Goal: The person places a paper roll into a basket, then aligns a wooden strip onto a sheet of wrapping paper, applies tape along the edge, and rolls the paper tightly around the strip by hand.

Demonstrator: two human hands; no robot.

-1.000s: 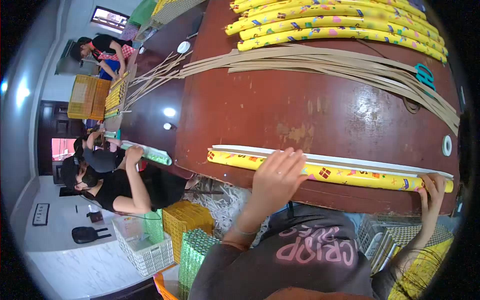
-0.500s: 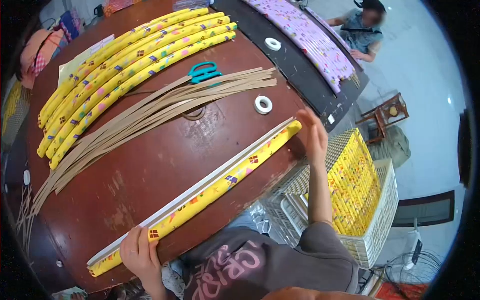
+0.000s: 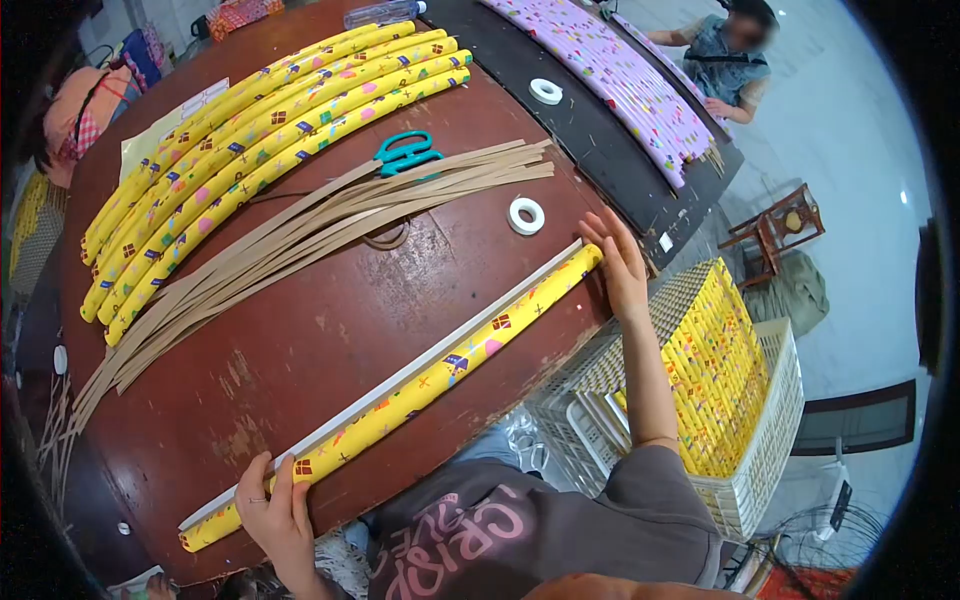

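A long yellow printed wrapping paper roll [image 3: 420, 392] lies slantwise near the table's front edge, with a narrow white strip along its far side. My left hand [image 3: 273, 515] lies across its lower left end, fingers bent over the roll and spaced apart. At the upper right end, my right hand [image 3: 622, 268] touches the roll with fingers stretched out. Beyond the roll lies a bundle of thin brown paper strips [image 3: 300, 230]. Teal-handled scissors [image 3: 405, 155] sit against the strips, and a white tape roll [image 3: 526, 216] is near my right hand.
Several finished yellow rolls [image 3: 270, 125] lie at the back left. On the black table [image 3: 590, 125] are pink printed rolls [image 3: 600, 75] and another tape roll [image 3: 546, 91]. A white crate [image 3: 760, 470] with yellow rolls stands right. A person [image 3: 725, 75] works beyond, near a wooden chair [image 3: 785, 225].
My right hand has come down and left onto the roll's end. My left hand's fingers have spread apart. The white strip beside the roll looks narrower.
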